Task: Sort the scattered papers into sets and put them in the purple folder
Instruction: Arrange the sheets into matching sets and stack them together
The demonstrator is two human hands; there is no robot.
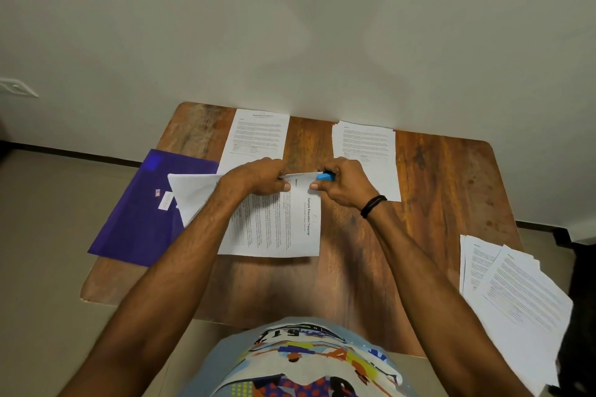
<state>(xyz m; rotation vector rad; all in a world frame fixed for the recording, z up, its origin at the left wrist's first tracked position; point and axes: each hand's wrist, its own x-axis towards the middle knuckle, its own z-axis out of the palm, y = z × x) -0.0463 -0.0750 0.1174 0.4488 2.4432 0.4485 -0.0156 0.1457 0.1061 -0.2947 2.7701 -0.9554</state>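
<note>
Head view: both hands meet over the middle of the wooden table [435, 187], at the far edge of one set of papers. This transcript set [277, 229] lies turned sideways to the person, and its heading reads "Sample Education Transcript".

The left hand [258, 179] is closed on the far edge of the set. Its fingers are curled over the edge and its thumb presses on the printed side. The right hand [343, 185] is closed too. Its fingers hold a small blue object [325, 176] right at the same paper edge, and its thumb lies on the sheet just beside the left thumb. I cannot tell what kind of tool the blue object is, or if it already sits on the paper. The right wrist carries a black wristband [372, 206].

The purple folder [135, 219] lies flat on the left part of the table, with one corner over the table's edge. It has a small white label on its cover. A blank white sheet [193, 196] reaches out from under the left forearm and rests partly on the folder.

At the far side, near the wall, lies a single printed sheet [258, 132] behind the left hand. A second printed stack [366, 151] lies behind the right hand. A loose fanned pile of papers [516, 293] lies at the right edge of the table, well apart from the hands.
</note>
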